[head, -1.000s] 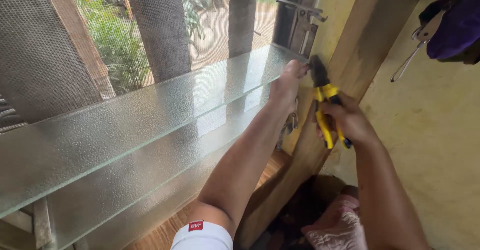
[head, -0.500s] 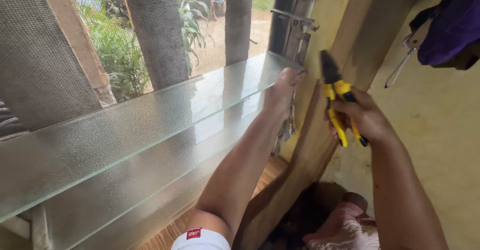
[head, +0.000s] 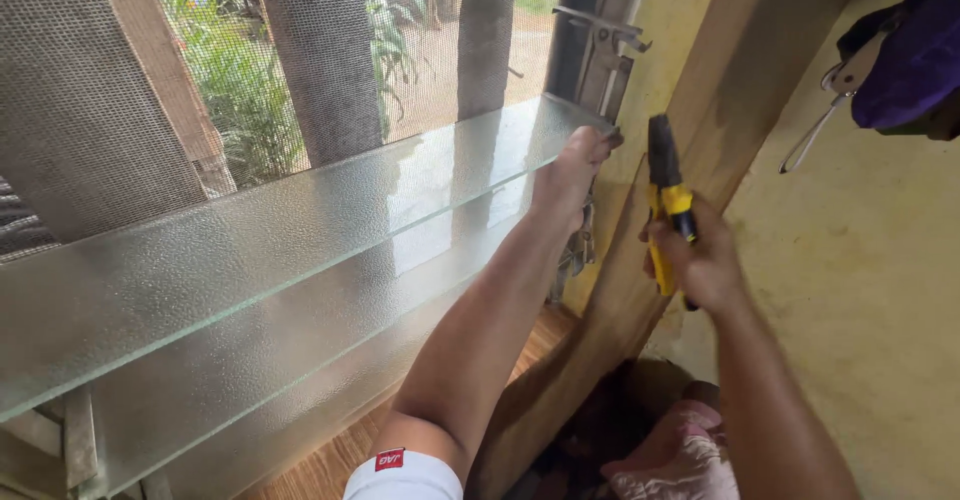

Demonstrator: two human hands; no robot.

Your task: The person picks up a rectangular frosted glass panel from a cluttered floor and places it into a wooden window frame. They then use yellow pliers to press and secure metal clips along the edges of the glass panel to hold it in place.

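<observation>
The pliers are held upright, dark nose upward, long axis nearly vertical with a slight lean, against the wooden frame post. The right hand is closed around the yellow handles. The left hand is pressed, fingers extended, on the right end of the upper textured glass louvre slat, just beside the metal louvre clip. A narrow gap is left between nose and fingertips. A purple cloth hangs at upper right, well apart
</observation>
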